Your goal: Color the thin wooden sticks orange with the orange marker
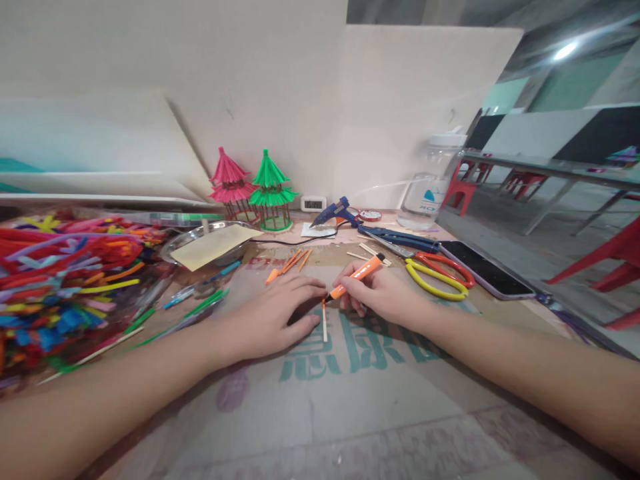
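My right hand (373,293) is closed round an orange marker pen (361,275), tilted with its tip down to the left. The tip meets a thin wooden stick (325,327) that lies on the cardboard. Orange colours the stick's far end; the near end is bare wood. Palm down, my left hand (280,310) lies beside the stick with fingers stretched out. Its index fingertip and thumb are close to the stick; whether they press on it I cannot tell. Beyond that hand lie several orange sticks (296,260) and a small orange piece (271,276). A few plain sticks (367,250) lie past my right hand.
Colourful pipe cleaners (65,280) are heaped at left beside a metal dish (173,248). Pink (230,180) and green (273,193) pagoda models stand behind, near a blue glue gun (333,212). Scissors (440,275), a phone (487,270) and a bottle (430,187) are at right.
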Action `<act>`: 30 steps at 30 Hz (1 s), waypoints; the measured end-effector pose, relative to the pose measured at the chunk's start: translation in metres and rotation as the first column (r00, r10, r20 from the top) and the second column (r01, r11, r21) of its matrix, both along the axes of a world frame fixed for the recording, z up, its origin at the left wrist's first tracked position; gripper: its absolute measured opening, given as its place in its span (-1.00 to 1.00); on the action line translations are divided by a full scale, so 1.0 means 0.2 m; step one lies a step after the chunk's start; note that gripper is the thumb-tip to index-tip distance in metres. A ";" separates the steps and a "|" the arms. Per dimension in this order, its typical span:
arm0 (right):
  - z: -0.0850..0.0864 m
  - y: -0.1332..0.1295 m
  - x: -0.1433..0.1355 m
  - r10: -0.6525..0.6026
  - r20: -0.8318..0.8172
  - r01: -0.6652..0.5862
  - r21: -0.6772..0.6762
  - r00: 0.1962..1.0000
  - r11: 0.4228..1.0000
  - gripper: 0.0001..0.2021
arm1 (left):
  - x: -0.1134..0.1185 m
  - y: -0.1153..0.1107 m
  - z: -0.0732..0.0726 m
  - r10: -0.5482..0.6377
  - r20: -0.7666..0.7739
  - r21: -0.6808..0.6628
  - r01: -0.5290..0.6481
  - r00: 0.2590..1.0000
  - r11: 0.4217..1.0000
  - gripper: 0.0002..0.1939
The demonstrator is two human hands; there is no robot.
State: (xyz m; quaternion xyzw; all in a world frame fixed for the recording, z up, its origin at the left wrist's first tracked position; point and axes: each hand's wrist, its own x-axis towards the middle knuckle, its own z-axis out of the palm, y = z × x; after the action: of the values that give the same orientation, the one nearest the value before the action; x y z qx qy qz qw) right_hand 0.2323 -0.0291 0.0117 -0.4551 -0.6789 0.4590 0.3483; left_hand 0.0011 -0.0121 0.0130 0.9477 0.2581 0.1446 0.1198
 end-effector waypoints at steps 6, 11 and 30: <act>0.00 -0.01 0.00 0.072 -0.023 -0.073 -0.049 0.997 0.996 -0.83 | -0.01 0.00 0.00 0.011 -0.006 -0.009 -0.011 1.000 1.000 -0.63; -0.01 -0.01 0.01 0.033 -0.035 -0.033 -0.017 0.999 0.999 -0.85 | 0.00 0.00 0.00 0.000 0.005 -0.011 0.000 1.000 1.000 -0.62; -0.01 -0.02 0.00 0.027 -0.010 -0.028 -0.010 1.000 1.000 -0.85 | 0.00 0.00 -0.01 -0.001 -0.016 0.009 0.002 1.000 1.000 -0.62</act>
State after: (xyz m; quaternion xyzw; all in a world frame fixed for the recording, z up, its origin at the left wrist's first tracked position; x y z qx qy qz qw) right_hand 0.2330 -0.0322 0.0101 -0.4452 -0.6812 0.4692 0.3430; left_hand 0.0008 -0.0112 0.0117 0.9496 0.2577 0.1380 0.1134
